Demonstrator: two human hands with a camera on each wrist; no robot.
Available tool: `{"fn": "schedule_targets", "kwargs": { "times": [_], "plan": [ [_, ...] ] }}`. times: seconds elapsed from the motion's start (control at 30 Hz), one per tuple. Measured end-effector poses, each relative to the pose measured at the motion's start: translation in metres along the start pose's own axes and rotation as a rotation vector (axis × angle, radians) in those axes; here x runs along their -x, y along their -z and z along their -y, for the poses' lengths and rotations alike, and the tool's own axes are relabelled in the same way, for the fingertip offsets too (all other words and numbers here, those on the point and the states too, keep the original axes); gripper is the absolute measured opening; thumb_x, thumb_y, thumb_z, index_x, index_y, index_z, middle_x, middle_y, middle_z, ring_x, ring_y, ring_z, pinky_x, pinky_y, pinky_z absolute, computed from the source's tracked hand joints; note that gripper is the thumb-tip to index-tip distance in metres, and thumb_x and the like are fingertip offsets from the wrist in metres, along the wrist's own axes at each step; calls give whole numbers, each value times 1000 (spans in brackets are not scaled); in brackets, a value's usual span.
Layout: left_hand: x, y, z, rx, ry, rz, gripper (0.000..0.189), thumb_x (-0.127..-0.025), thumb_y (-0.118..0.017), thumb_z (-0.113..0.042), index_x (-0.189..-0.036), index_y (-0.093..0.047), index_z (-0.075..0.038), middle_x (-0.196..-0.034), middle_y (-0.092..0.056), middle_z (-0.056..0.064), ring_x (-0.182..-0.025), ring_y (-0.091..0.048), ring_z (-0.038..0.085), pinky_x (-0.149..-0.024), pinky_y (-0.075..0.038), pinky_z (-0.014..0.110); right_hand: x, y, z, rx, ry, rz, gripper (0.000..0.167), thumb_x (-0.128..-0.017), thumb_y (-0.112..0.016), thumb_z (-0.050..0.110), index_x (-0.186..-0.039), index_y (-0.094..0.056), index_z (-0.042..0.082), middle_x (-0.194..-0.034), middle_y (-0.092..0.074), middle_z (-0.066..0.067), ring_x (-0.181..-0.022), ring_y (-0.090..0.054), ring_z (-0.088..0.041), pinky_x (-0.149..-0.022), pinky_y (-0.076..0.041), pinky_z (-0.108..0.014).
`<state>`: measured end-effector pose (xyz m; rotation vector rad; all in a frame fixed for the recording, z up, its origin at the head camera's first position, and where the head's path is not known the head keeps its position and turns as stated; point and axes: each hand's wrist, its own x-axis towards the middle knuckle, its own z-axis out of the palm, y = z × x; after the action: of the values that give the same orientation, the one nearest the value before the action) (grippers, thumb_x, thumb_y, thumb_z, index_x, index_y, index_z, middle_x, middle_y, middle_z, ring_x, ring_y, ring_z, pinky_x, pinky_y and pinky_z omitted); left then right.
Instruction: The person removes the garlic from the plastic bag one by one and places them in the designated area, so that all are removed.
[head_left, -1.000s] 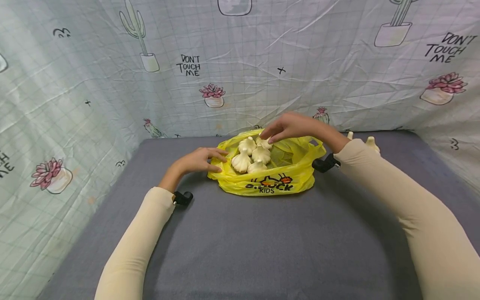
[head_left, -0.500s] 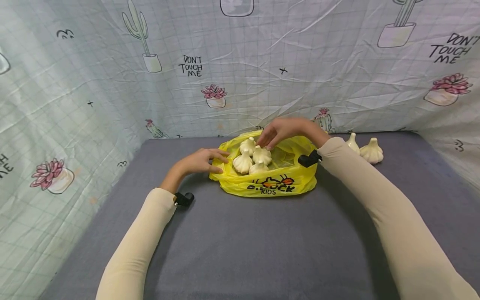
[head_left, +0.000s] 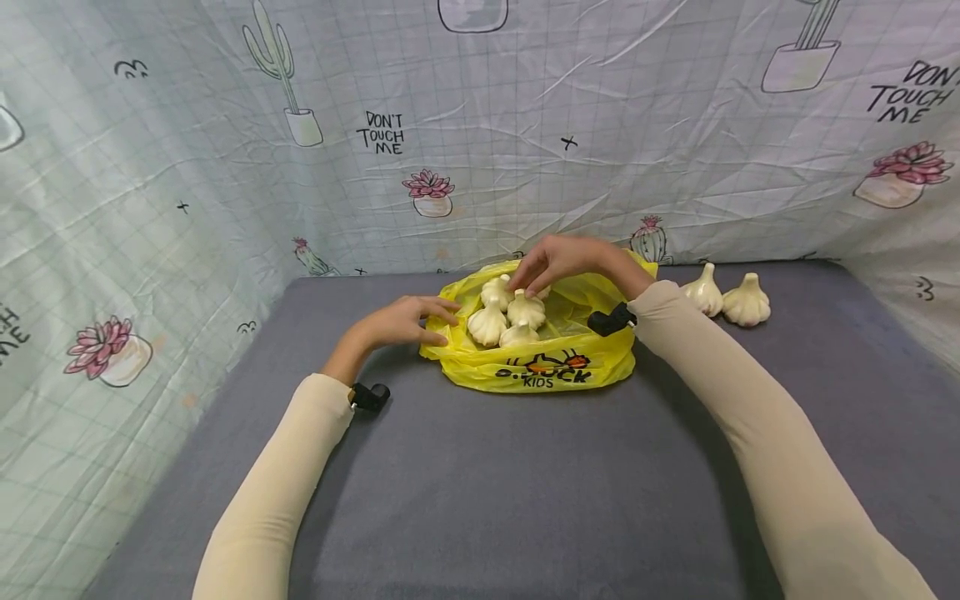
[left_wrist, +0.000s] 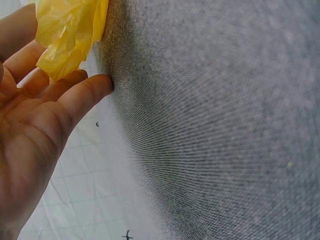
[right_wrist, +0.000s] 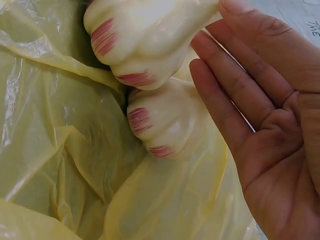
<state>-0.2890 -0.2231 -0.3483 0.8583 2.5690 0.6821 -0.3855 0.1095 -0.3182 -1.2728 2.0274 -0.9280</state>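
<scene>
A yellow plastic bag [head_left: 450, 358] lies with its mouth spread open, holding several garlic bulbs [head_left: 487, 325]. My right hand [head_left: 566, 257] reaches into it from the right. The thumb and a finger stand at either side of the stem of a garlic bulb [head_left: 526, 311]. In the right wrist view the thumb lies at the stem of the upper bulb [right_wrist: 145, 40], while the other visible fingers stay nearly straight; a second bulb [right_wrist: 165, 120] sits below. At the bag's left rim rests my left hand [head_left: 397, 321], fingers relaxed against the plastic [left_wrist: 70, 35], thumb apart from it.
Two more garlic bulbs, one [head_left: 746, 301] beside the other [head_left: 703, 292], stand on the grey tabletop [head_left: 525, 483] right of the bag, behind my right forearm. A printed cloth [head_left: 510, 150] hangs along the back and sides.
My right hand has come down and slightly left into the bag, its fingers now at a bulb's stem. The forearm moved left, uncovering the two bulbs on the table. My left hand keeps its place.
</scene>
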Motion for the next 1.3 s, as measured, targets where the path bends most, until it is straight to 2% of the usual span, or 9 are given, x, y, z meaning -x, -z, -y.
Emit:
{"fn": "schedule_targets", "kwargs": {
  "times": [0.17, 0.33, 0.63, 0.9, 1.03, 1.17, 1.3],
  "plan": [
    [0, 0, 1, -7, -4, 0, 42, -97, -70, -22, -136, -66, -9, -158, -45, 9, -150, -31, 35, -110, -36, 56, -2, -2, -2, -20, -21, 1, 30, -95, -73, 10, -124, -73, 2, -127, -70, -15, -115, -68, -23, -91, -57, -41],
    [0, 1, 1, -13, -4, -3, 41, -97, -70, -22, -136, -66, -10, -157, -45, 8, -150, -30, 34, -114, -32, 58, -4, -3, -2, -17, -1, 19, 30, -95, -72, 11, -125, -73, 3, -127, -70, -14, -115, -68, -22, -91, -57, -40],
    [0, 0, 1, -13, 2, 0, 42, -97, -70, -23, -136, -66, -10, -158, -45, 7, -149, -33, 34, -110, -37, 55, -6, -4, -3, -20, 6, 28, 27, -94, -74, 11, -120, -76, 5, -121, -73, -11, -109, -70, -21, -87, -57, -41],
    [-1, -1, 2, -12, 5, 0, 42, -97, -71, -22, -136, -66, -10, -157, -45, 7, -149, -33, 33, -108, -39, 54, -7, -6, -5, -61, 7, 85, 29, -97, -70, 9, -125, -73, 3, -125, -71, -12, -119, -66, -24, -94, -55, -34],
    [0, -2, 2, -18, 0, -3, 41, -97, -71, -23, -136, -67, -10, -157, -46, 7, -149, -33, 33, -107, -39, 53, -6, -8, -6, -45, 31, 80, 28, -97, -70, 8, -124, -73, 2, -123, -72, -12, -116, -68, -23, -91, -56, -33],
    [1, -2, 1, -17, 3, 0, 42, -97, -71, -24, -136, -66, -11, -157, -46, 7, -149, -33, 33, -103, -41, 52, -2, -10, -5, -36, 55, 63, 27, -95, -72, 7, -121, -74, -2, -121, -72, -16, -111, -70, -22, -88, -57, -33],
    [2, -1, 0, -17, 12, 6, 42, -97, -70, -25, -137, -66, -11, -157, -45, 7, -148, -33, 33, -99, -42, 49, 3, -10, -4, -69, 71, 62, 28, -95, -71, 4, -119, -70, -9, -126, -68, -25, -117, -67, -26, -91, -56, -34]
  ]
}}
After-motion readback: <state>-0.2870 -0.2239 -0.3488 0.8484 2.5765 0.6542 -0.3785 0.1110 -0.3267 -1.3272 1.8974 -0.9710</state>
